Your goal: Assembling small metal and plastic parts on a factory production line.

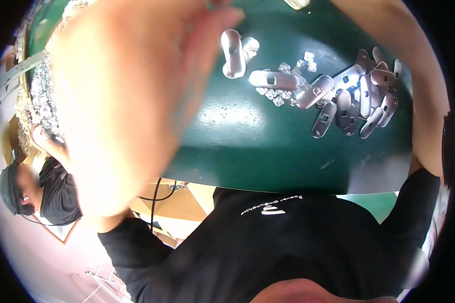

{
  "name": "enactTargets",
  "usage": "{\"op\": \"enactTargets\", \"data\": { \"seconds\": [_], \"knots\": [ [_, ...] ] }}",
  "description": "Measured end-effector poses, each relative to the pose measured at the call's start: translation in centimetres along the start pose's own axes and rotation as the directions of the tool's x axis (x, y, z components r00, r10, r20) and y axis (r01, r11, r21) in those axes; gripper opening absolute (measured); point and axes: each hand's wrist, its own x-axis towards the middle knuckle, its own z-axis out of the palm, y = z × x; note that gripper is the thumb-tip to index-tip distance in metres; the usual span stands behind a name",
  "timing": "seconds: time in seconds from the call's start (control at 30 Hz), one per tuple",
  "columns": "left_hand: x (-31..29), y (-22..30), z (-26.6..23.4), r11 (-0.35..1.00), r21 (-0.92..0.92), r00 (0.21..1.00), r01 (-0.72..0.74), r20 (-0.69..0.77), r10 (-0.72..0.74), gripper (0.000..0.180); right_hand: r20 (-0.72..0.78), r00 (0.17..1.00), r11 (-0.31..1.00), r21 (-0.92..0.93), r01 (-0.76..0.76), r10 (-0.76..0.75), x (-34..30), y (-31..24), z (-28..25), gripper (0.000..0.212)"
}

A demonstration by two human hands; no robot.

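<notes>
My left arm is raised close to the camera, large and blurred. My left hand (207, 20) is at the top edge above the green table (247, 146); its fingers are too smeared to tell whether they hold anything. My right forearm (389, 30) runs up the right side and leaves the picture at the top, so that hand is hidden. Several oblong silver metal plates (356, 98), each with a square hole, lie heaped on the right of the table. Two more plates (233, 53) (273, 79) lie apart nearer my left hand, among small shiny metal pieces (275, 95).
Another person in a black shirt (58, 194) sits at the left, a hand (38, 136) at a long heap of small metal parts (43, 96) along the table's left edge. A pale object (296, 4) lies at the top edge. Brown cardboard (174, 202) and a black cable show below the table.
</notes>
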Motion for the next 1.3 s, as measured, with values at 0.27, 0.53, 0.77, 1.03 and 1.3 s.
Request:
{"op": "enactTargets", "data": {
  "seconds": [0.27,0.53,0.77,1.03,1.3],
  "knots": [
    [-4.8,0.8,2.6,0.965,-0.114,0.969,0.236,-0.049,-0.243,0.051,0.308,0.948,0.993,-0.101,-0.055,0.084,-4.0,-4.2,-4.1,0.034],
    [-4.6,1.7,2.2,0.911,-0.246,0.936,0.331,-0.035,-0.35,0.044,0.187,0.974,0.992,-0.005,-0.129,0.127,-5.0,-4.4,-1.2,0.013],
    [-5.0,0.3,2.3,0.739,-0.544,0.895,0.398,0.052,-0.443,0.019,0.24,0.95,0.976,0.029,-0.214,0.201,-5.1,-5.2,-1.2,0.014],
    [-2.7,1.8,2.3,0.751,-0.592,0.952,0.292,0.105,-0.287,0.013,0.293,0.915,0.958,-0.16,-0.238,0.276,-7.2,-6.2,-3.5,0.007],
    [0.5,-0.6,1.4,0.677,-0.708,0.975,0.201,0.082,-0.205,0.009,0.286,0.943,0.966,-0.237,-0.103,0.17,-7.8,-4.8,-7.0,0.007]
  ]
}}
